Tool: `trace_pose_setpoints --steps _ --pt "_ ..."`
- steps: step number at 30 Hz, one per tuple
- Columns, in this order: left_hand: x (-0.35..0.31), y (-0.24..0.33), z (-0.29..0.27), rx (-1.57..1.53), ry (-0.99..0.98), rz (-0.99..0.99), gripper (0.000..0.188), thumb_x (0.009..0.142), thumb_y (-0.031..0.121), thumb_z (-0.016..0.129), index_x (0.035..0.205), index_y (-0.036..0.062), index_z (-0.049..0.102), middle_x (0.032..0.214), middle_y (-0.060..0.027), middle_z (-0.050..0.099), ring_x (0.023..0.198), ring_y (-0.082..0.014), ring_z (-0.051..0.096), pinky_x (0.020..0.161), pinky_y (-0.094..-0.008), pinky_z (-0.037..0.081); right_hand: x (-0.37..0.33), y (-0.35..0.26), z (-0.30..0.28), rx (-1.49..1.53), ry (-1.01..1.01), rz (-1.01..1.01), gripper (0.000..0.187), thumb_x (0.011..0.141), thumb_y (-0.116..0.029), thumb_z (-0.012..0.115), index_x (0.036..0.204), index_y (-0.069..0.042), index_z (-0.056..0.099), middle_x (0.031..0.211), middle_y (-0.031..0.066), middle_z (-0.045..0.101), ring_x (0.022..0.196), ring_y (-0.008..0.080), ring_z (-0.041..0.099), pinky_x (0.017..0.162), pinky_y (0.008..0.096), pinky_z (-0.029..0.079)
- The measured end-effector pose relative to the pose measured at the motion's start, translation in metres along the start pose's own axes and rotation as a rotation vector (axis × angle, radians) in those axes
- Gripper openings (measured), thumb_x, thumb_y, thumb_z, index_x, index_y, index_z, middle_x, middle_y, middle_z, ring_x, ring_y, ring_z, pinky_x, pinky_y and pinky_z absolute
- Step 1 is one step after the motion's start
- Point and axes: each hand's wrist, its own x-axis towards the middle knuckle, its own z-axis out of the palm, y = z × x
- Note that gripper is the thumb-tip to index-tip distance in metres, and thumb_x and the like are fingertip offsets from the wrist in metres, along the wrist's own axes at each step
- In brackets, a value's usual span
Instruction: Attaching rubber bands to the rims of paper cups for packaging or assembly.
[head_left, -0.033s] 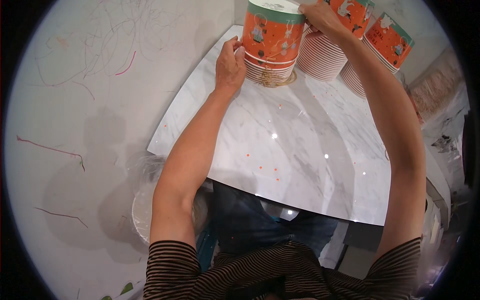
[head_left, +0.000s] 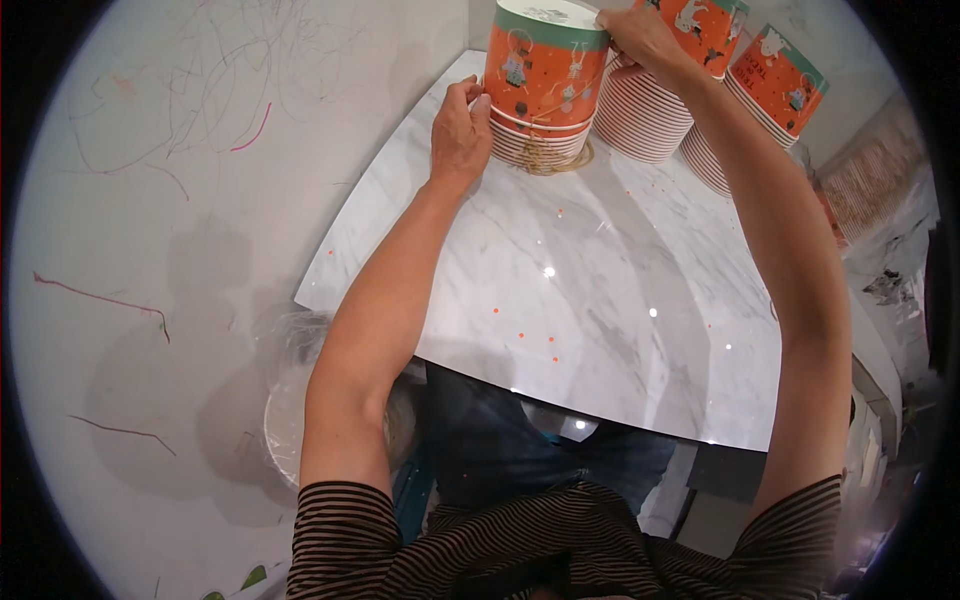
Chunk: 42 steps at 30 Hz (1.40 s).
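At the far end of the marble-patterned table, a stack of orange paper buckets [head_left: 545,85] stands upside down, a green band and white base on top. My left hand [head_left: 463,135] rests against its left side, fingers curled partly behind it. My right hand [head_left: 645,42] is closed at its upper right edge; some fingertips are hidden behind the bucket. A loose bundle of tan bands [head_left: 545,158] lies against the foot of the stack. Close behind my right hand is a second stack of paper buckets [head_left: 645,115], its many white rims showing.
A third stack of paper buckets [head_left: 780,80] leans at the right, beside a plastic-wrapped stack [head_left: 870,180]. Small orange dots [head_left: 521,335] are scattered on the marble-patterned table [head_left: 580,290]. A scribbled wall [head_left: 200,200] borders the left. A plastic-lined bin [head_left: 285,420] stands below my left arm.
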Motion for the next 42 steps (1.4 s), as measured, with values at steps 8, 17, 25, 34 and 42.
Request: trace_pose_setpoints --steps 8,17,25,34,42 --pt "-0.001 0.009 0.002 -0.008 -0.043 -0.072 0.028 0.105 0.022 0.057 0.120 -0.0015 0.055 0.115 -0.0206 0.070 0.109 -0.0372 0.068 0.094 -0.0456 0.052 0.009 0.023 -0.002 0.044 -0.031 0.028 0.035 0.097 -0.022 0.056 0.088 0.010 0.068 0.084 0.0172 0.066 0.070 0.0305 0.071 0.057 0.0442 0.068" --pt "0.007 0.019 0.022 -0.106 -0.091 -0.125 0.027 0.102 0.019 0.056 0.120 -0.0013 0.057 0.116 -0.0191 0.070 0.114 -0.0326 0.067 0.097 -0.0425 0.052 0.040 0.096 -0.029 -0.366 -0.081 -0.605 0.045 0.105 -0.042 0.057 0.107 0.003 0.062 0.093 0.0075 0.062 0.077 0.0184 0.061 0.069 0.0358 0.063" --pt "-0.001 0.013 -0.003 -0.065 -0.087 -0.238 0.035 0.102 0.019 0.056 0.130 -0.0021 0.055 0.130 -0.0194 0.066 0.122 -0.0312 0.063 0.102 -0.0419 0.050 -0.049 0.088 0.002 0.347 -0.128 0.163 0.072 0.105 -0.064 0.046 0.123 0.002 0.067 0.074 -0.0031 0.045 0.063 0.0078 0.046 0.067 0.0325 0.059" --pt "0.002 0.016 0.001 -0.173 -0.150 -0.321 0.040 0.105 0.027 0.054 0.133 -0.0015 0.059 0.131 -0.0204 0.066 0.121 -0.0297 0.063 0.104 -0.0405 0.049 -0.100 0.133 0.036 0.458 -0.063 0.318 0.046 0.107 -0.036 0.056 0.131 0.003 0.066 0.112 0.0118 0.069 0.098 0.0216 0.069 0.079 0.0328 0.062" --pt "0.006 0.006 -0.005 -0.040 -0.017 -0.250 0.048 0.101 0.042 0.067 0.119 -0.0022 0.061 0.116 -0.0179 0.068 0.110 -0.0307 0.066 0.097 -0.0414 0.051 -0.075 0.120 0.075 0.596 -0.226 0.158 0.038 0.111 -0.028 0.044 0.122 0.001 0.065 0.105 0.0098 0.068 0.087 0.0172 0.066 0.076 0.0319 0.056"
